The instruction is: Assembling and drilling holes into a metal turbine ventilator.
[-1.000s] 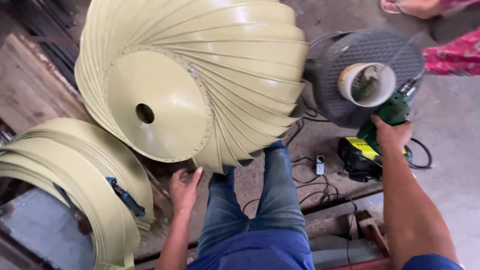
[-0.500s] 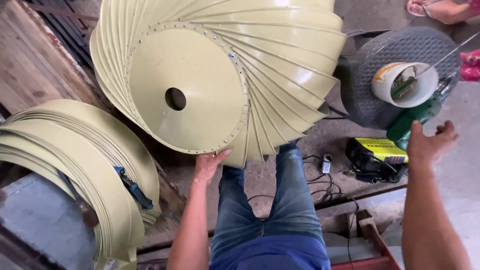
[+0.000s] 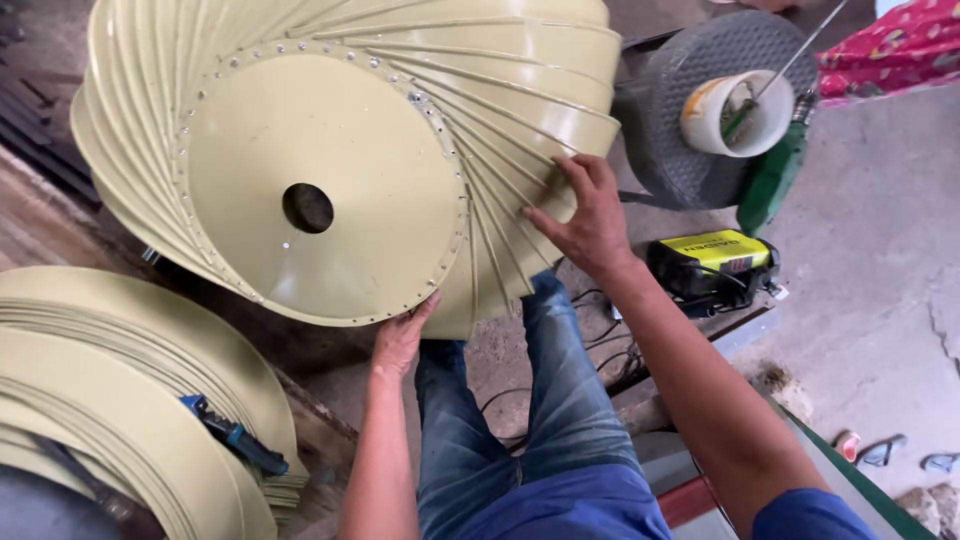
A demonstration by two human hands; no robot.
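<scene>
Cream-painted sheet metal forms the large spiral-vaned ventilator head (image 3: 350, 150), which fills the upper left and centre of the frame. Its flat end disc (image 3: 320, 190) faces the camera, ringed with rivets and pierced by a dark round centre hole (image 3: 307, 207). Curved overlapping vanes (image 3: 520, 90) sweep away from the disc toward the upper right.

Left hand (image 3: 400, 338) grips the lower rim of the disc from beneath, fingers curled on the edge. Right hand (image 3: 585, 215) lies flat and open against the vanes at right of centre, fingers spread, pressing rather than clasping. The person's jeans-clad legs (image 3: 520, 420) occupy the lower centre.

At upper right, a dark round perforated drum (image 3: 680, 150) carries a white plastic tub (image 3: 735, 112) on top; the tub holds a green-handled tool and a thin rod, contents otherwise unclear. A green power drill (image 3: 772, 185) leans beside the drum. Below it sits a yellow-and-black machine (image 3: 712, 262), with cables (image 3: 610, 350) trailing on the floor.

At lower left lies a second cream ventilator (image 3: 120, 400) with a blue clamp (image 3: 235, 436) on its edge. Red patterned fabric (image 3: 890, 45) shows at the top right corner.
</scene>
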